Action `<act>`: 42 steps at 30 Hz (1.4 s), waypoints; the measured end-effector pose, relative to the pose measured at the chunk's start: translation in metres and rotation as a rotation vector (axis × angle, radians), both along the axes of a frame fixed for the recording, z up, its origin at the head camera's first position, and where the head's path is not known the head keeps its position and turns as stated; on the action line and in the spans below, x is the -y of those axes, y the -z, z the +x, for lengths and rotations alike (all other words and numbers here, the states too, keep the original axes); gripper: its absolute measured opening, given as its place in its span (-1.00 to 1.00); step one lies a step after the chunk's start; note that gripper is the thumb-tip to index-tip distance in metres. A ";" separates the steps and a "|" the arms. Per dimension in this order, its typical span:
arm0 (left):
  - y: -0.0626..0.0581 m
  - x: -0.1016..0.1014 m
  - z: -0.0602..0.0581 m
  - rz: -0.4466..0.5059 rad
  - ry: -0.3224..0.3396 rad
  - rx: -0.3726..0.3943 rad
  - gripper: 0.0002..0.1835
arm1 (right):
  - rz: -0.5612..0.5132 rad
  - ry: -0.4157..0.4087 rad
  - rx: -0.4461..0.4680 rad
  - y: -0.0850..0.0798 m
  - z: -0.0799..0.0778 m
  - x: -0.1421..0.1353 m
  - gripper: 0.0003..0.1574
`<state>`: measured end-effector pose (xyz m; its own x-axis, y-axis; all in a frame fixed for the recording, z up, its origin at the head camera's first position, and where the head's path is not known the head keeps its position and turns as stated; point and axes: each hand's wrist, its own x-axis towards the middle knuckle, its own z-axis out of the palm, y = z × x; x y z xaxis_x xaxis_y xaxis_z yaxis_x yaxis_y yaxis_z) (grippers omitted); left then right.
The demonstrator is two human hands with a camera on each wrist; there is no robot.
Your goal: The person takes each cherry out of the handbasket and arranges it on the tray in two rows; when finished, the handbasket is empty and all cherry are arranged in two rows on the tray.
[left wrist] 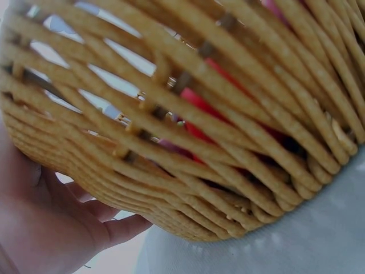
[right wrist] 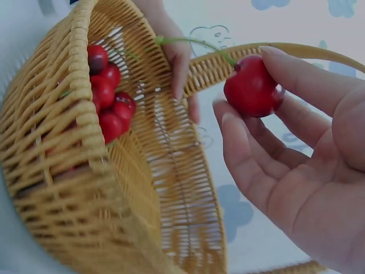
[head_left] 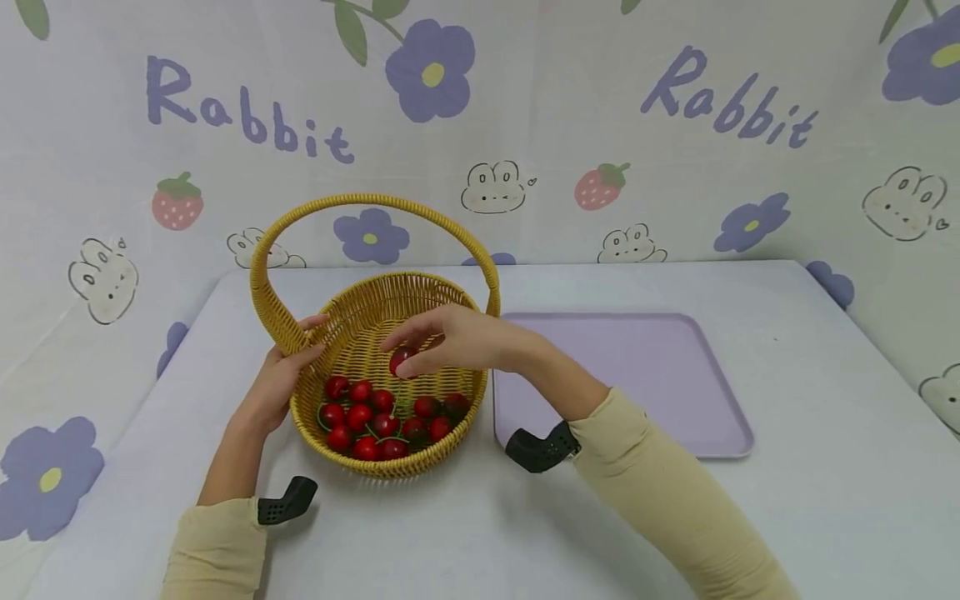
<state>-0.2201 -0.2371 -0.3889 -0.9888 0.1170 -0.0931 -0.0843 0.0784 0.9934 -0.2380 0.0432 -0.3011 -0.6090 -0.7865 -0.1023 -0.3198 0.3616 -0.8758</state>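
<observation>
A yellow wicker basket [head_left: 390,468] with a tall arched handle stands on the table, tipped somewhat toward the viewer. Several red cherries [head_left: 359,416] with green stems lie in its near part. Between thumb and fingertips my right hand [head_left: 468,337] pinches one cherry [right wrist: 254,87] above the basket's opening; its green stem points away from the hand in the right wrist view. My left hand [head_left: 276,385] grips the basket's left rim at the foot of the handle, thumb inside. In the left wrist view the weave hides most of the cherries.
A pale purple tray [head_left: 615,383] lies to the right of the basket, partly behind the right forearm. Black wrist mounts [head_left: 542,448] sit on both sleeves. Behind the white table [head_left: 825,500] hangs a cloth printed with rabbits, flowers and strawberries.
</observation>
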 end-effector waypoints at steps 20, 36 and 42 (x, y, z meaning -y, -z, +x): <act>-0.001 -0.002 -0.002 -0.014 0.007 -0.001 -0.50 | -0.110 0.088 0.191 -0.007 0.007 -0.112 -0.59; 0.000 -0.001 0.000 -0.009 0.000 0.001 -0.50 | -0.269 0.454 0.443 0.051 -0.024 -0.161 -0.55; 0.001 -0.002 0.001 -0.003 -0.007 0.013 -0.49 | -0.170 0.561 0.393 0.072 -0.034 -0.147 -0.49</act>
